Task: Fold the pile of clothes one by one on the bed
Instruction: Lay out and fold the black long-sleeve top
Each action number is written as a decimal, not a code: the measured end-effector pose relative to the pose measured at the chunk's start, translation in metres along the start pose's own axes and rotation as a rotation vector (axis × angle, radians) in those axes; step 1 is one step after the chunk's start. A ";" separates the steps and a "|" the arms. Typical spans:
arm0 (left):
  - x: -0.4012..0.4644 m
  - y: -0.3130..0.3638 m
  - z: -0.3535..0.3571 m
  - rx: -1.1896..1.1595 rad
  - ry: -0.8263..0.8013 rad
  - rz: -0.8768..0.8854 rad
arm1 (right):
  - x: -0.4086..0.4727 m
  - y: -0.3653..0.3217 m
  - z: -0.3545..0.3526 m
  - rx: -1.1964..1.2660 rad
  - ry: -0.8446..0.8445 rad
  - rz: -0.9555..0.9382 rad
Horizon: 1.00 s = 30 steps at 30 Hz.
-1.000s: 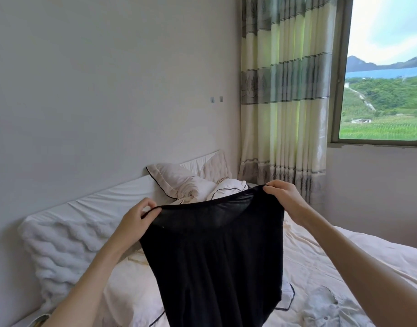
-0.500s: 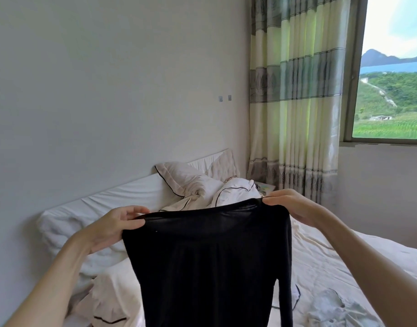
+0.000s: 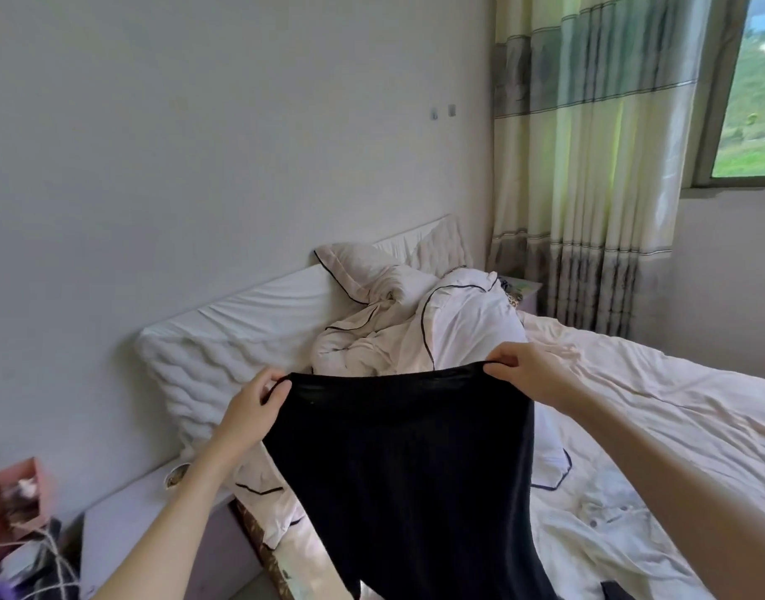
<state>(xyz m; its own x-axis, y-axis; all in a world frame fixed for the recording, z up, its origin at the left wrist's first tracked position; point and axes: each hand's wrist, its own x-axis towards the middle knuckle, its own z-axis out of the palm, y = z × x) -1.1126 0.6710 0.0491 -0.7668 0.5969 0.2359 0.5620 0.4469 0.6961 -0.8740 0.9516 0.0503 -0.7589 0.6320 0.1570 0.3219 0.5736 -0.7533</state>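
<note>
A black garment (image 3: 406,469) hangs in the air over the bed (image 3: 657,417), stretched by its top edge between my two hands. My left hand (image 3: 250,409) pinches the left end of that edge, and my right hand (image 3: 523,374) pinches the right end. The cloth falls straight down and leaves the frame at the bottom. A pale crumpled garment (image 3: 606,517) with buttons lies on the sheet at the lower right.
A bunched white quilt (image 3: 389,331) with dark piping and pillows lie by the padded headboard (image 3: 224,348). A grey bedside surface (image 3: 155,526) and a cluttered bag (image 3: 21,513) are at the lower left. Curtain (image 3: 580,166) and window are at the right.
Both hands have come down with the black garment, keeping its top edge stretched. The view has tilted down and left, bringing the bedside surface and bag into sight.
</note>
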 end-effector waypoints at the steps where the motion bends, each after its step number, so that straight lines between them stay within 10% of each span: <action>1: -0.002 -0.001 0.001 0.004 0.021 0.013 | -0.002 0.003 0.000 -0.026 0.005 -0.014; 7: -0.041 -0.009 -0.006 -0.024 0.154 0.071 | -0.039 -0.001 0.008 -0.275 0.007 -0.071; 16: -0.125 -0.020 -0.040 -0.169 0.168 0.081 | -0.151 -0.036 0.000 0.023 -0.058 -0.083; 30: -0.158 0.011 -0.094 -0.287 0.196 0.249 | -0.204 -0.088 -0.009 0.021 0.422 -0.272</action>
<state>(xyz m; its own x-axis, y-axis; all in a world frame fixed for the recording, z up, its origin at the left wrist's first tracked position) -1.0144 0.5187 0.0833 -0.6789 0.5130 0.5253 0.6491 0.0849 0.7560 -0.7420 0.7769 0.0907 -0.5169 0.6195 0.5908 0.1297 0.7388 -0.6613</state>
